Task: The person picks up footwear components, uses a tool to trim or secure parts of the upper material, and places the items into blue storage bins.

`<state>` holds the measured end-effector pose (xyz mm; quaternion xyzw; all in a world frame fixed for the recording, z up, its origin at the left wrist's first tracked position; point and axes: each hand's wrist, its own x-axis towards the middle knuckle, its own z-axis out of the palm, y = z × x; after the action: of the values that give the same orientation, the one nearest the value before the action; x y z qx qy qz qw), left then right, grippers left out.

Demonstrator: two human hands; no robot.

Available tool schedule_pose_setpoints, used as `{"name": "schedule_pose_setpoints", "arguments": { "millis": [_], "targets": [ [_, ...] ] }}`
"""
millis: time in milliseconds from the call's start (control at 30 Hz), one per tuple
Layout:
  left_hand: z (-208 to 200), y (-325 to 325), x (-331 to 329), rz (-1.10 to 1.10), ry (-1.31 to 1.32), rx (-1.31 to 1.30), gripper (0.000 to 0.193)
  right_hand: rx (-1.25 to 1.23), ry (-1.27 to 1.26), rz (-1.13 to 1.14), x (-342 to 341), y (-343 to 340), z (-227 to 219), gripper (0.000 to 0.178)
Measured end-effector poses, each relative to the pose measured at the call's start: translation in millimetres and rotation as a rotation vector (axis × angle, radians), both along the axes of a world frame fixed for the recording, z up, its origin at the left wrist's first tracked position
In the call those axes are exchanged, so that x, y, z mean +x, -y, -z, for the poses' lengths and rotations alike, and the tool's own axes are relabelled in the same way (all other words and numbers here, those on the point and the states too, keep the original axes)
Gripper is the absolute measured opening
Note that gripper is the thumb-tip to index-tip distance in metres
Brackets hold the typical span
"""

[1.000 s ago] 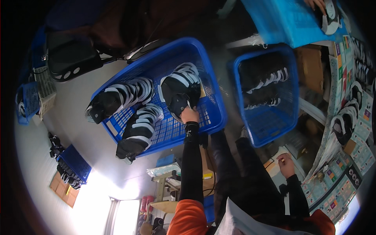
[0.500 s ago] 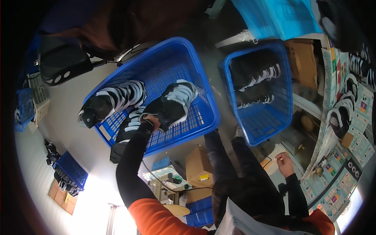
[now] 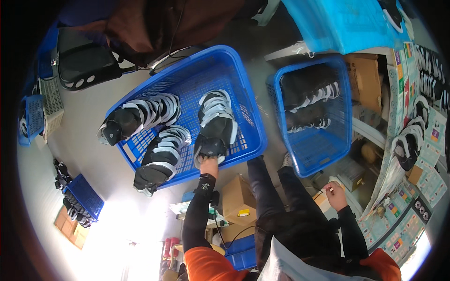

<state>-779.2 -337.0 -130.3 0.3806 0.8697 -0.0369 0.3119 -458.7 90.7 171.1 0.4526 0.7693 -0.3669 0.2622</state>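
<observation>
Three shoe-upper stacks lie in one basket; left fingers grip one, right fingers curl, contents unclear.

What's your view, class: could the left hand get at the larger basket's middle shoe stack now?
Probably yes: nothing visible bars the left hand from the middle stack, though it may have to release the right stack.

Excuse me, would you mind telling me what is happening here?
The person's left hand grips the near end of a row of nested black-and-white shoe uppers in a large blue basket. Two similar rows lie to its left. The right hand, fingers curled, is away from the basket.
</observation>
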Motion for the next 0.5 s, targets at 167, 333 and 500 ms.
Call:
{"name": "schedule_pose_setpoints", "arguments": {
  "millis": [167, 333, 500],
  "targets": [
    [-3, -3, -63, -0.487, -0.077, -0.05, 0.014, 0.092, -0.039, -0.005, -2, -27, -8, 0.013],
    [14, -53, -68, -1.028, -0.038, -0.074, 0.046, 0.122, -0.004, -0.064, -7, -26, 15, 0.011],
    [23, -82, -57, -0.519, -0.116, 0.085, 0.026, -0.011, -0.002, -0.078, -14, -13, 18, 0.012]
  ]
}}
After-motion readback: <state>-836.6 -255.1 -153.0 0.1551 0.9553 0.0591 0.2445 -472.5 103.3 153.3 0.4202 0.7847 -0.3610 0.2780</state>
